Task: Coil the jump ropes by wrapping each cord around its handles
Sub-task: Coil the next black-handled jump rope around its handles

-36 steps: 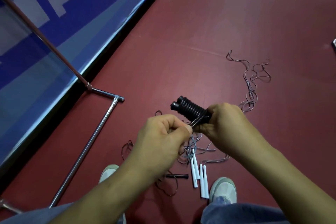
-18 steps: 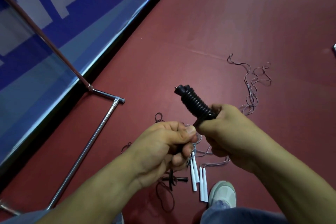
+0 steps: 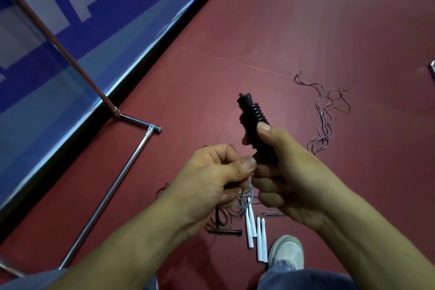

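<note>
Right hand (image 3: 290, 172) has its grip clamped round the near half of the black ribbed handles (image 3: 252, 118), long axis pointing far and slightly left. Left hand (image 3: 211, 178) pinches the cord (image 3: 245, 199) right at their near end, so it's closest.

floor (image 3: 306, 19): dark red | left: blue-and-white banner (image 3: 58, 42) | chrome tube frame (image 3: 113, 186) standing alongside

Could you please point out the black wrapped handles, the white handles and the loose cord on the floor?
black wrapped handles (image 3: 255, 114), head view, on the coiled turns.
white handles (image 3: 259, 240), head view, middle of one handle.
loose cord (image 3: 323, 135), head view, on its tangled loops.
</note>
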`<state>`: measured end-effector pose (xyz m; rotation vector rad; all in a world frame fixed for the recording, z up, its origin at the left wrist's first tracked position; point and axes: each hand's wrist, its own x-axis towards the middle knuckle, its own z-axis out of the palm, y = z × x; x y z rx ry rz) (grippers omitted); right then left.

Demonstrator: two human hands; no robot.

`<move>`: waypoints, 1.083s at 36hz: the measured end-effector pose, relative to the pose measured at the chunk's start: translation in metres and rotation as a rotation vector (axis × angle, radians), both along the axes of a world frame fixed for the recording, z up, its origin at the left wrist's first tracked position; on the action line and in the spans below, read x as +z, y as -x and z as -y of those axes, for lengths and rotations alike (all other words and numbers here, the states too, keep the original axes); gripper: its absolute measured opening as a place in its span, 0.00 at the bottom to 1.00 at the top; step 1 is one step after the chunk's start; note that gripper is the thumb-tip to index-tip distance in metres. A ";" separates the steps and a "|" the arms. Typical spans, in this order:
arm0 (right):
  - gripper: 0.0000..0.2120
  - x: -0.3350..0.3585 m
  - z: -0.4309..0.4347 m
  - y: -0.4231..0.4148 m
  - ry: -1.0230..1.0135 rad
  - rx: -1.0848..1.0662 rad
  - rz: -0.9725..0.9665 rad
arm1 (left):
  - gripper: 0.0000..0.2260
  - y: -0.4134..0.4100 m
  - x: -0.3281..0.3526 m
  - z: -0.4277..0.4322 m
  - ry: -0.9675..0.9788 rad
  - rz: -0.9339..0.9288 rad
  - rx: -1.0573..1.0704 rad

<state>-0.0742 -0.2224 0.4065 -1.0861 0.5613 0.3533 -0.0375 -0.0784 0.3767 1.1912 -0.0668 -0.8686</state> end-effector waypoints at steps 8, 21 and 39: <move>0.22 -0.009 -0.005 0.006 -0.258 -0.033 0.068 | 0.11 -0.012 0.007 -0.008 -0.182 0.243 0.070; 0.24 -0.013 0.008 0.005 -0.267 0.020 0.144 | 0.09 -0.018 0.008 -0.012 -0.116 0.292 0.042; 0.22 -0.012 0.020 0.003 -0.452 0.048 0.191 | 0.11 -0.019 0.013 -0.016 -0.171 0.753 0.218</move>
